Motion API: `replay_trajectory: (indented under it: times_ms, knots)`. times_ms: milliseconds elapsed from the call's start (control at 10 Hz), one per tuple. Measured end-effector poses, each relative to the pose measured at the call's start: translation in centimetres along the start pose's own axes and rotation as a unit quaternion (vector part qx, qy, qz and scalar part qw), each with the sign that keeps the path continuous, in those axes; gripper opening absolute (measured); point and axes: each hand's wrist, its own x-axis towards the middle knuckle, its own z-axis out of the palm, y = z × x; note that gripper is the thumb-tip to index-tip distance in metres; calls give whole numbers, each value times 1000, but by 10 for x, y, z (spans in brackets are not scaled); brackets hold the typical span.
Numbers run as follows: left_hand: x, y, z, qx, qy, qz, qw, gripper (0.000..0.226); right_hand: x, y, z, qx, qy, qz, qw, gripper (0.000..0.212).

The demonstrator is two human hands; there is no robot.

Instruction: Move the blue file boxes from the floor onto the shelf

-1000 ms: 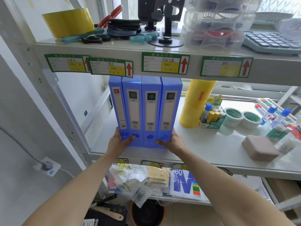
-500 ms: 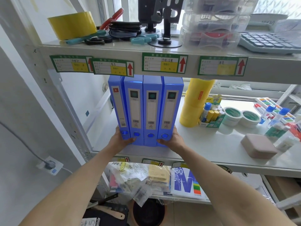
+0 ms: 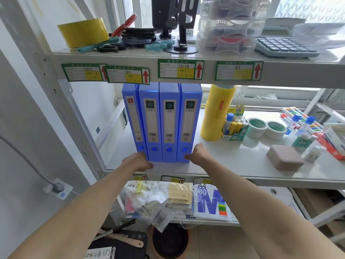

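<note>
Blue file boxes [image 3: 162,122]: four upright blue plastic box files with white spine labels and round finger holes, standing side by side on the white metal shelf [image 3: 233,165], between the two hands and just beyond them; bases close to the shelf's front edge.
Step in hand: squaring and seating the row, as judged from the boxes standing on the shelf with a hand at each end.
Doing it well: press evenly from both ends at the base so the four stay packed and upright; slide the row back as one, since pushing only low down could tip the tops forward; watch the narrow clearance under the upper shelf edge above the hands.
Left hand [image 3: 139,162]: loosely curled, not clamped; fingertips touch the bottom front corner of the leftmost box; holds nothing.
Right hand [image 3: 198,154]: half-open, fingers bent against the lower right corner of the rightmost box; rests on it without gripping it.
Stack of yellow tape rolls [image 3: 217,113]: standing beyond and to the right of the right hand, near the rightmost box but apart from it.
Hazard: a sideways shove toward the right could bring the row against the tape stack.
Floor: no further blue boxes visible below the arms.
</note>
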Motion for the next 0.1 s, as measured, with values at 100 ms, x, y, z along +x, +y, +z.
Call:
replay_trajectory:
  times_ms: [100]
  knots:
    - [-36, 35, -10, 26, 24, 53, 998, 59, -9, -4, -2, -64, -16, -28, 997, 31]
